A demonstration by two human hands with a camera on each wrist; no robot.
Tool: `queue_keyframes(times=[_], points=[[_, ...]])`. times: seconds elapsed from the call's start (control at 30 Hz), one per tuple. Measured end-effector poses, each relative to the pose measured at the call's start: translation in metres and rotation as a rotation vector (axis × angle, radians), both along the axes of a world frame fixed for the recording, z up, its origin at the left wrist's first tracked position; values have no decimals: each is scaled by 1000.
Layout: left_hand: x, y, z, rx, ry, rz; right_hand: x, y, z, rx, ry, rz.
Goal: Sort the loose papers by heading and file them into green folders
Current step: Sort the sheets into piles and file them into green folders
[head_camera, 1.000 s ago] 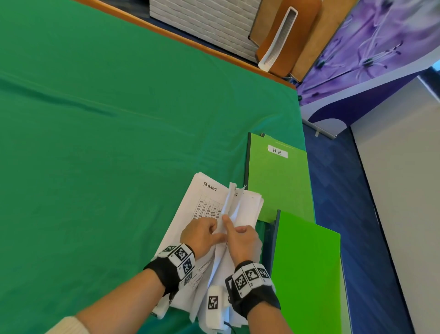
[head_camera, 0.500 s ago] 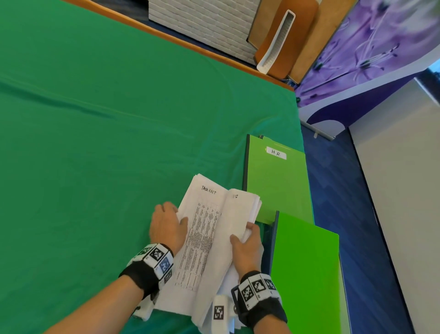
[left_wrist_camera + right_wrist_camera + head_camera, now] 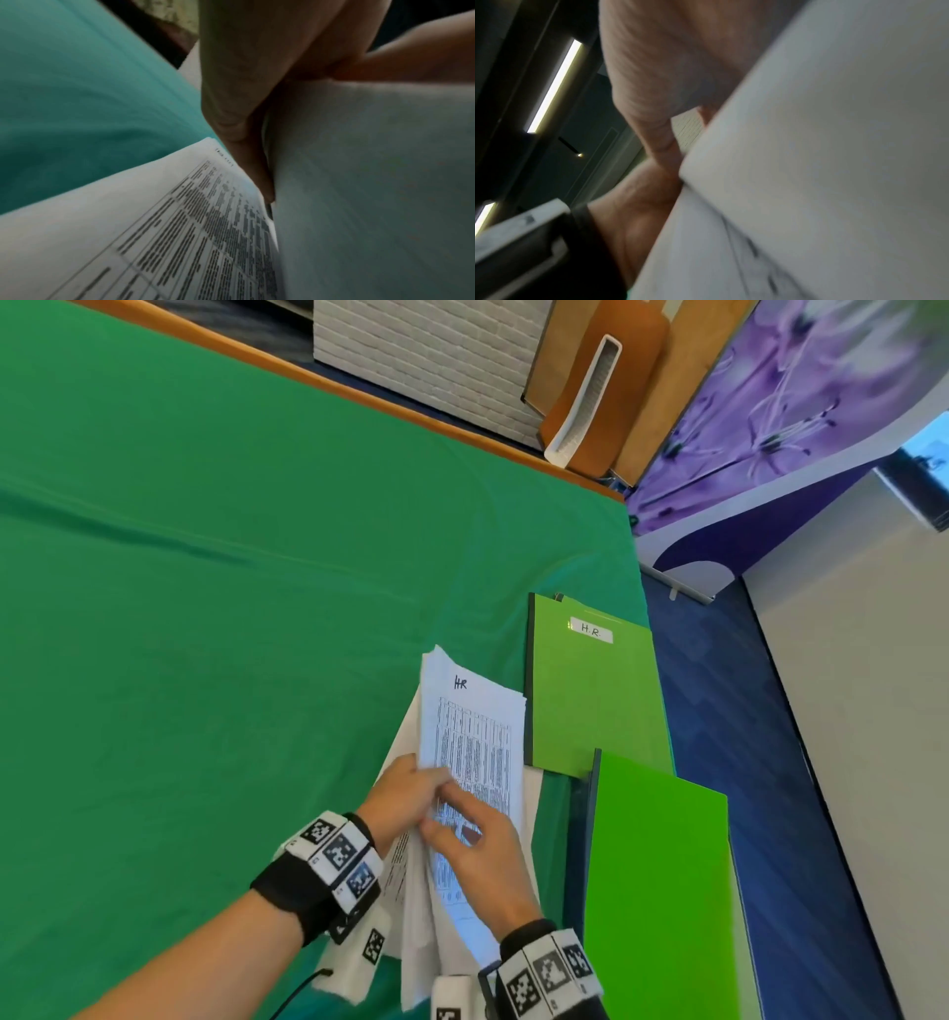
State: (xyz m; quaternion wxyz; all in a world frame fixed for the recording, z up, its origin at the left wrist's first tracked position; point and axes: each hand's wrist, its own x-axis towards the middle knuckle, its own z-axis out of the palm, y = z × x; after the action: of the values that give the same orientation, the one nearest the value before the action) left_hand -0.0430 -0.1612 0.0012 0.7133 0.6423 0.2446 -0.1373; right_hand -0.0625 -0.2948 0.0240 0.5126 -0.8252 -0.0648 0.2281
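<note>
Where the stack of papers (image 3: 470, 762) lies on the green tablecloth (image 3: 215, 608), near the right edge of the table, its top sheet (image 3: 475, 726) carries a handwritten "HR" heading above a printed table and is tilted up off the sheets beneath. The left hand (image 3: 405, 796) pinches the left edge of this top sheet, thumb against the raised paper as the left wrist view shows, with a second printed sheet (image 3: 154, 233) lying flat below it. The right hand (image 3: 480, 852) lies over the near part of the same sheet with fingers curved onto the print and the thumb at its edge; a firm grip cannot be confirmed from the blurred right wrist view. Just right of the stack lies a closed green folder (image 3: 590, 701) bearing a white label (image 3: 590, 630) marked "H.R.". A second green folder (image 3: 657, 880), brighter and unlabelled, lies nearer, overlapping the first folder's near corner.
</note>
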Motion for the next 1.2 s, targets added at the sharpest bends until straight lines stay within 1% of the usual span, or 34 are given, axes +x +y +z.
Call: queue_keyframes(times=[0.03,0.07,0.13,0.17,0.2,0.23,0.3,0.33,0.37,0.4,0.43,0.47,0.57,0.6,0.67,0.7,0.77,0.83,0.87,0.93,1.0,1.07,1.1,1.17,1.2], points=[[-1,5,1,2,18,11,0,-5,-3,4,13,-6],[-3,9,4,-20,23,-5,1,-11,-5,-1,-2,-63],[-9,17,17,-82,6,-66,7,-30,-9,-49,-63,-307],[-13,21,27,-114,-18,-82,11,-40,-7,-50,-64,-415],[-18,27,37,-154,-51,-80,16,-51,-5,-55,-34,-469],[-22,33,45,-200,-78,-75,19,-60,-1,-37,14,-456],[-26,46,59,-312,-128,-88,25,-76,3,125,147,-320],[-27,52,62,-332,-156,-133,27,-81,7,239,224,-266],[-25,57,63,-327,-173,-177,29,-83,10,336,273,-248],[-22,60,65,-305,-192,-198,30,-83,15,405,292,-244],[-19,61,67,-260,-222,-195,30,-82,21,421,267,-257],[-15,59,69,-172,-261,-177,31,-80,25,400,200,-287],[-5,51,70,166,-383,-150,32,-67,36,291,-125,-366],[-5,45,69,195,-428,-135,32,-61,37,260,-223,-406],[-6,33,67,146,-507,-49,29,-47,38,270,-352,-504],[-6,27,67,97,-542,9,26,-40,38,309,-376,-543],[-5,14,71,17,-611,128,21,-33,33,401,-370,-587],[-2,5,66,-69,-581,231,18,-33,21,444,-300,-577],[0,4,59,-90,-551,244,19,-35,12,440,-246,-551],[8,3,40,-47,-472,220,26,-38,-9,345,-153,-497],[22,5,23,15,-376,179,38,-39,-23,234,-100,-472],[37,8,19,14,-295,151,54,-38,-24,225,-103,-471],[45,10,20,8,-281,133,62,-39,-19,242,-128,-492],[58,13,26,-5,-266,65,76,-47,-5,318,-206,-567],[63,13,28,-50,-252,10,81,-54,0,357,-233,-595]])
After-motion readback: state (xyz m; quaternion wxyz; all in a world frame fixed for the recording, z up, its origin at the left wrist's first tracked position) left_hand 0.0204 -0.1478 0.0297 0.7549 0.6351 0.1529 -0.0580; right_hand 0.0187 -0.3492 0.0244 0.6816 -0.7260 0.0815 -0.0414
